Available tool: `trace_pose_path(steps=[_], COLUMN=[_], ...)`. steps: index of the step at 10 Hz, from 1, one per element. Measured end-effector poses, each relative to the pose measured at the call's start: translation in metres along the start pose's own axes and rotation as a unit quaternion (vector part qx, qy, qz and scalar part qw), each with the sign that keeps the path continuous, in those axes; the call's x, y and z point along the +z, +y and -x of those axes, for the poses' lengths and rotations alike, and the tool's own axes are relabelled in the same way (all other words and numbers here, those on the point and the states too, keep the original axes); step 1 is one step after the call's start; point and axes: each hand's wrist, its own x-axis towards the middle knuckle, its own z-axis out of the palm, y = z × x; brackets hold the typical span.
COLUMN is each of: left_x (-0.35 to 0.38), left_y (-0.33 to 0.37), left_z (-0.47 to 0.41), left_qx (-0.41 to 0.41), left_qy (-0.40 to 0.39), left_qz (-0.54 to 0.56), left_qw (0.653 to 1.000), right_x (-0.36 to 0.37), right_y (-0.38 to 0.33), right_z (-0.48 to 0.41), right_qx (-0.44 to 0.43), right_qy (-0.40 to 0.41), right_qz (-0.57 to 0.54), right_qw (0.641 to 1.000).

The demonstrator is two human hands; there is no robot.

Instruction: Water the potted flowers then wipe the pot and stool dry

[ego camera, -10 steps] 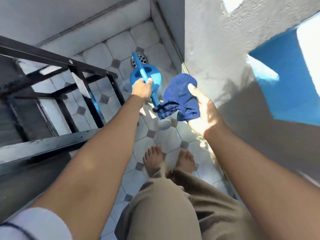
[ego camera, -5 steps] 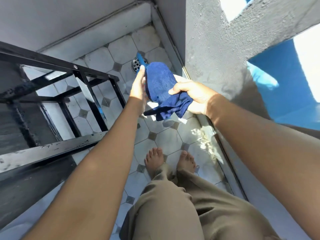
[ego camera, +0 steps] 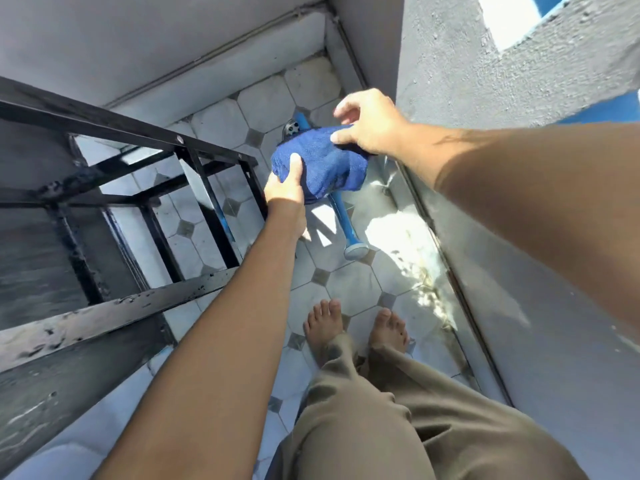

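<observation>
A dark blue cloth [ego camera: 325, 164] is draped over the body of a blue watering can, whose spout [ego camera: 343, 220] sticks out below toward my feet with a pale rose at its tip. My left hand [ego camera: 287, 185] grips the cloth-covered can from the left, thumb pressed on the cloth. My right hand [ego camera: 370, 123] pinches the cloth's far right edge with thumb and fingers. The can's body is hidden under the cloth. No pot, flowers or stool show in the head view.
A black metal frame [ego camera: 138, 174] stands close on the left. A grey rough wall [ego camera: 485, 81] runs along the right. The floor [ego camera: 349, 289] has pale octagonal tiles, with a round drain [ego camera: 291, 128] just behind the can. My bare feet stand below the spout.
My right hand has carried the cloth over the watering can and spread it on top. My left hand has shifted from the can's handle to gripping through the cloth.
</observation>
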Motion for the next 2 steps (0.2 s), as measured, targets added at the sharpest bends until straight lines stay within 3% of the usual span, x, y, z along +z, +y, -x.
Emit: trace_pose_path(steps=[1,2], left_x=[0.002,0.002], left_y=[-0.006,-0.009], left_z=[-0.012,-0.008], left_qx=[-0.053,-0.026], left_qy=[-0.029,-0.039], left_qz=[-0.122,-0.249], left_qw=[0.991,0.967], right_x=[-0.092,-0.093], right_y=[-0.172,-0.185], right_z=[0.17,0.21], right_qx=[0.003,-0.047], right_qy=[0.022,-0.055], right_qz=[-0.04,-0.048], right_qw=[0.999,0.996])
